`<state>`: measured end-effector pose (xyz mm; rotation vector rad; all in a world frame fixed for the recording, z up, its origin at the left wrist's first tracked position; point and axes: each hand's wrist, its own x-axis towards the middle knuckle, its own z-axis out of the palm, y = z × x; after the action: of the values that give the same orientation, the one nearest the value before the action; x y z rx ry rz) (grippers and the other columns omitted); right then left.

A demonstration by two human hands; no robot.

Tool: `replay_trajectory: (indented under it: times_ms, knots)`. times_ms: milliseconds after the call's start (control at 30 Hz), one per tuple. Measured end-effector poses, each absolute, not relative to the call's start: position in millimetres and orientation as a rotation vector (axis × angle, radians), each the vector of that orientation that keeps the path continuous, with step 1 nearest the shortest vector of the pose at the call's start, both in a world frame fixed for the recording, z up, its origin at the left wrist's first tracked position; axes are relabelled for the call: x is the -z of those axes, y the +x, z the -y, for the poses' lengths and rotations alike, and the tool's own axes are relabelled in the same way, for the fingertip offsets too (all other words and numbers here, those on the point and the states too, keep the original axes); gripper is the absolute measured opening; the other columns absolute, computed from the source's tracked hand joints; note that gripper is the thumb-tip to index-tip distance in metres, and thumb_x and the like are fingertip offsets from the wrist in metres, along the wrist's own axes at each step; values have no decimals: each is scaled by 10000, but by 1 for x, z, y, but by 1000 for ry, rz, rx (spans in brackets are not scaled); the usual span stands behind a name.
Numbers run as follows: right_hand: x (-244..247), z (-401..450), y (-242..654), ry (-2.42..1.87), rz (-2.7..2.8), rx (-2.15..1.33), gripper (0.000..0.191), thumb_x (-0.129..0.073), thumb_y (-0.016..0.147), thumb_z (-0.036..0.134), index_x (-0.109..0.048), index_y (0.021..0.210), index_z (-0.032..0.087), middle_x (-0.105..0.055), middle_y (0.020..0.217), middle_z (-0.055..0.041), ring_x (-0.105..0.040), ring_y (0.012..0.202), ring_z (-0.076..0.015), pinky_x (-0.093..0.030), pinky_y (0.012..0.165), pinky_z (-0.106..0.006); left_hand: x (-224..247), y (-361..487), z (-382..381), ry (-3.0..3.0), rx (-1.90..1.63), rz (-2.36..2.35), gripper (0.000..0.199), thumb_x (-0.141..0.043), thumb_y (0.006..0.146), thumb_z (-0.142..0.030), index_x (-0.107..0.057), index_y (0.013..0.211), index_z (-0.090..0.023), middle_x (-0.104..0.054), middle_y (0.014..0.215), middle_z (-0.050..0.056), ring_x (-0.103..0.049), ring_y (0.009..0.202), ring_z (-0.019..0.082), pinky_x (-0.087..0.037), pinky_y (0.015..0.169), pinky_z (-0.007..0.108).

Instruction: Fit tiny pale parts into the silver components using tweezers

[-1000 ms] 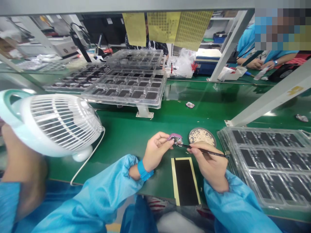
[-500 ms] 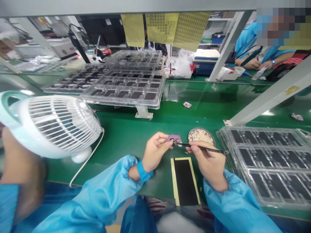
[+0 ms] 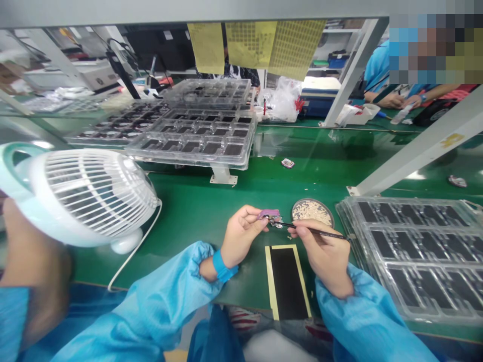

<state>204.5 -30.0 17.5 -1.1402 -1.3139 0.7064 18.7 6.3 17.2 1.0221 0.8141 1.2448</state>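
Between thumb and fingers, my left hand pinches a small purple-edged part with a metallic, circuit-like underside. Its exact kind I cannot make out. Black tweezers lie in the grip of my right hand, and their tips touch or nearly touch the part. Just behind my right hand is a round dish full of small pale bits. In front of both hands lies a black sheet with pale yellow strips along its edges. A few pale crumbs are scattered on the green mat.
A white fan stands at the left, a person's arm beside it. Clear trays are stacked at the right; more trays sit on the raised shelf. Slanted posts frame the bench. Another person works at the far right.
The purple-edged part has tilted slightly in my left hand. Both hands stay almost in place, with the tweezers still at the part.
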Motion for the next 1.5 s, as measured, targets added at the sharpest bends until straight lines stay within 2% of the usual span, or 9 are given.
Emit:
replay_trajectory:
  times_ms: [300, 633, 733, 933, 1133, 1267, 1367, 1500]
  knots:
    - [-25, 26, 201, -1155, 1215, -822, 153, -713, 898, 337, -754, 939, 195, -766, 775, -44, -737, 648, -192, -656, 663, -328, -16, 18, -7, 1052, -1244, -768, 209, -752, 871, -281, -578, 898, -169, -757, 1115, 130, -723, 998, 256, -542, 723, 294]
    - [-22, 20, 201, -1134, 1103, -1008, 217, -732, 878, 389, -751, 927, 178, -773, 744, -50, -741, 640, -177, -643, 649, -292, -13, 18, -9, 942, -1241, -699, 257, -767, 860, -272, -529, 902, -183, -764, 1092, 110, -737, 936, 222, -526, 690, 262]
    - [-21, 19, 201, -1112, 1082, -1066, 226, -731, 881, 399, -754, 934, 180, -778, 756, -52, -745, 659, -172, -639, 663, -277, -14, 18, -9, 887, -1236, -684, 296, -792, 838, -287, -519, 898, -188, -770, 1072, 102, -743, 863, 199, -523, 683, 256]
    - [-21, 21, 196, -1122, 1055, -1019, 198, -749, 875, 371, -764, 944, 186, -783, 783, -49, -747, 677, -165, -638, 688, -267, -11, 20, -7, 941, -1316, -679, 230, -764, 868, -246, -553, 914, -168, -731, 1182, 136, -717, 1044, 271, -531, 728, 274]
    - [-11, 17, 201, -1045, 1040, -1170, 215, -715, 908, 398, -765, 964, 197, -788, 831, -58, -753, 737, -169, -625, 745, -272, -14, 20, -8, 820, -1252, -626, 261, -775, 859, -250, -532, 893, -163, -754, 1114, 136, -748, 929, 221, -528, 661, 218]
    - [-7, 16, 203, -1004, 1051, -1278, 228, -688, 927, 412, -762, 993, 207, -788, 862, -63, -753, 761, -172, -620, 767, -281, -16, 19, -9, 760, -1178, -610, 252, -774, 861, -249, -551, 930, -153, -745, 1133, 145, -745, 956, 224, -532, 666, 206]
    - [-12, 19, 201, -1021, 1096, -1214, 202, -689, 928, 396, -764, 961, 212, -781, 799, -45, -752, 722, -166, -624, 726, -260, -17, 19, -9, 757, -1151, -608, 245, -769, 866, -249, -560, 945, -148, -738, 1148, 149, -739, 992, 250, -531, 667, 206]
    - [-21, 26, 200, -1057, 1164, -917, 110, -717, 911, 317, -768, 945, 227, -781, 814, -30, -759, 723, -167, -633, 718, -247, -18, 18, -10, 737, -1171, -617, 246, -774, 861, -246, -566, 948, -148, -730, 1173, 142, -732, 1017, 253, -531, 672, 199]
